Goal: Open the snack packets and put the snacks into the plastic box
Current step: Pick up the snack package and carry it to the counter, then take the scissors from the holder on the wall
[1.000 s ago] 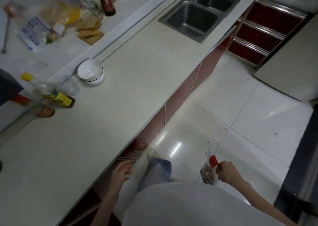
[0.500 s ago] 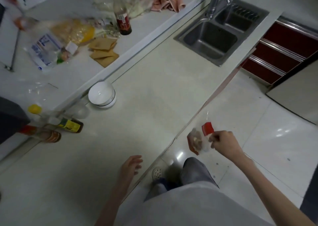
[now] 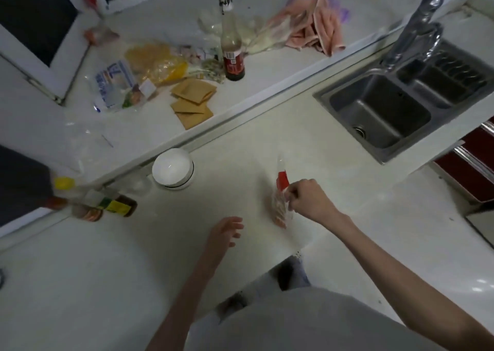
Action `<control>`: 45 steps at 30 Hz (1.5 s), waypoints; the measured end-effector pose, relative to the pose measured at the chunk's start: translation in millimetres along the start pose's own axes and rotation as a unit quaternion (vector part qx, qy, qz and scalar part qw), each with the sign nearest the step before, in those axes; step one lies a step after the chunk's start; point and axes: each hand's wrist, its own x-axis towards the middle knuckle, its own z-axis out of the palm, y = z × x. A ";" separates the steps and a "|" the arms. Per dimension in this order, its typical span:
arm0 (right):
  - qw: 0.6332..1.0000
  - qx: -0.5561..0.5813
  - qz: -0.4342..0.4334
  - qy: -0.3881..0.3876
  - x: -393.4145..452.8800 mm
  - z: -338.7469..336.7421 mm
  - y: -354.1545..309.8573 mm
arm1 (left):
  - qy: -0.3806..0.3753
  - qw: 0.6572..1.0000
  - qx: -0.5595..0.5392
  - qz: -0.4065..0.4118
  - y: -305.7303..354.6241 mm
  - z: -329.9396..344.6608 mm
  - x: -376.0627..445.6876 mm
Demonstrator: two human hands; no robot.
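My right hand (image 3: 307,199) pinches a clear snack packet (image 3: 279,203) with a red top strip, holding it just above the white counter (image 3: 240,142). Brownish snacks show through the packet's lower part. My left hand (image 3: 224,233) hovers to the left of the packet with relaxed, spread fingers and holds nothing. More snack bags (image 3: 139,72) lie on the raised ledge at the back. No plastic box is clearly in view.
A white bowl (image 3: 172,169) sits upside down at the ledge's foot. Sauce bottles (image 3: 107,205) lie at the left. A tall bottle (image 3: 232,48), brown paper squares (image 3: 192,99) and pink cloth (image 3: 315,35) are on the ledge. The steel sink (image 3: 387,109) is at right.
My right hand has lifted the packet from down near the floor up over the counter. My left hand has come up from the counter's edge toward the packet.
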 end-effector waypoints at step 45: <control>0.978 -0.116 -0.081 -0.153 59.4 46.8 -78.8 | 0.111 0.973 0.199 -0.029 77.2 3.0 65.7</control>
